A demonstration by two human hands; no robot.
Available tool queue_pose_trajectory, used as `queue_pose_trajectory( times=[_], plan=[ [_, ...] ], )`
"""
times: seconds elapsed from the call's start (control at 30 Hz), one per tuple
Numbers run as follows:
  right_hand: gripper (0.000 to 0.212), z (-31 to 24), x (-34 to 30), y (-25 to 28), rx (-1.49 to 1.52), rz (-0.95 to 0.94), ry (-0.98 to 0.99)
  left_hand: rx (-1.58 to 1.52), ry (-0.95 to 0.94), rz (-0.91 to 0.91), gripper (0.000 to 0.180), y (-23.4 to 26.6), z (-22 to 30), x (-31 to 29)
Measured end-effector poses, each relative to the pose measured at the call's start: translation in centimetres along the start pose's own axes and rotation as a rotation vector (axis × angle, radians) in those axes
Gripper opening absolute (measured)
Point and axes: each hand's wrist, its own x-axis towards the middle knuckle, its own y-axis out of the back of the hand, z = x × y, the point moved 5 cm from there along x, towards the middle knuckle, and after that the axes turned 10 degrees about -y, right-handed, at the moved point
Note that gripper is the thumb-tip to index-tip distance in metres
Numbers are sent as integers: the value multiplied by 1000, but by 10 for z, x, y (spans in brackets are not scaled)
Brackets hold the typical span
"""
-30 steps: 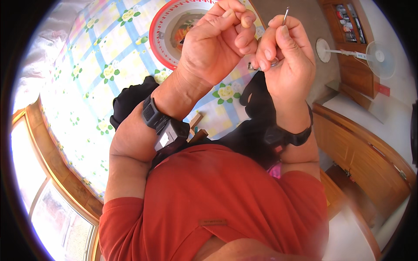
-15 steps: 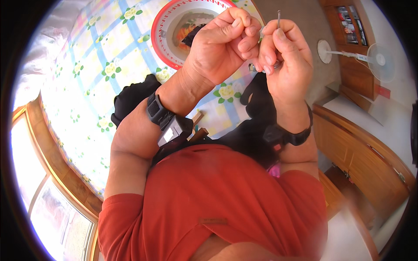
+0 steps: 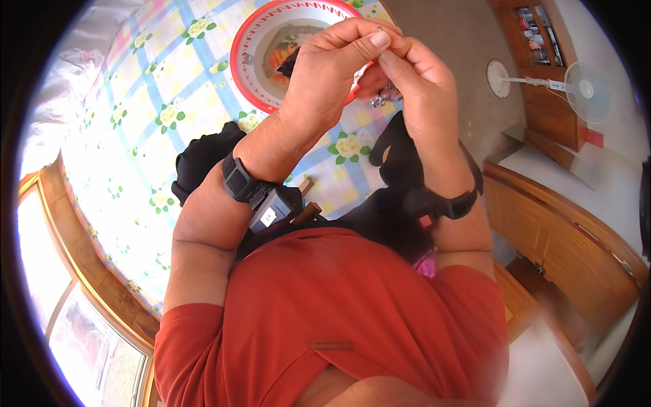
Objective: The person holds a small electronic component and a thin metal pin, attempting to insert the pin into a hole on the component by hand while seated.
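Observation:
My left hand (image 3: 332, 64) and my right hand (image 3: 424, 81) are raised over the table's far part, thumbs and forefingers pinched together and touching. A thin metal rod, seen earlier in the right pinch, is now mostly hidden between the fingertips. What the left fingers pinch is too small to make out. Below the right fingers, a shiny, silvery object (image 3: 385, 95) shows; I cannot tell its kind. Just behind my left hand stands a white basin (image 3: 247, 54) with a red rim, holding dark material (image 3: 288, 64) and a colourful patterned bottom.
A flowered, checked cloth (image 3: 146, 142) covers the table. Black fabric (image 3: 203, 159) lies beside my left forearm, with more black cloth (image 3: 400, 156) near my right. Small wooden pieces (image 3: 306, 186) lie by my lap. A white fan (image 3: 586, 91) and wooden cabinets (image 3: 556, 220) are at right.
My right hand has moved left and its fingertips now meet those of my left hand. The thin metal rod that stood upright in the right pinch no longer shows clearly.

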Motion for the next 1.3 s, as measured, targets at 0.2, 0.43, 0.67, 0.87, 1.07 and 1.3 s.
queue_pose_trajectory(
  times=[0.2,0.43,0.67,0.87,1.07,1.3],
  plan=[
    [19,-18,7,21,-302,210,367,791,-505,-82,11,7,16,4],
    [10,-23,-1,11,-520,254,471,1013,-452,-152,8,-7,19,-10],
    [14,-18,3,8,-773,376,598,955,-321,-151,12,-8,11,-22],
    [17,-17,-20,3,-781,446,800,949,-80,-228,15,2,24,-30],
    [12,-40,-38,49,461,-47,455,589,116,-38,15,13,33,-104],
    [24,-12,-120,44,1030,-529,533,383,159,-97,16,-61,42,-142]
  ],
)
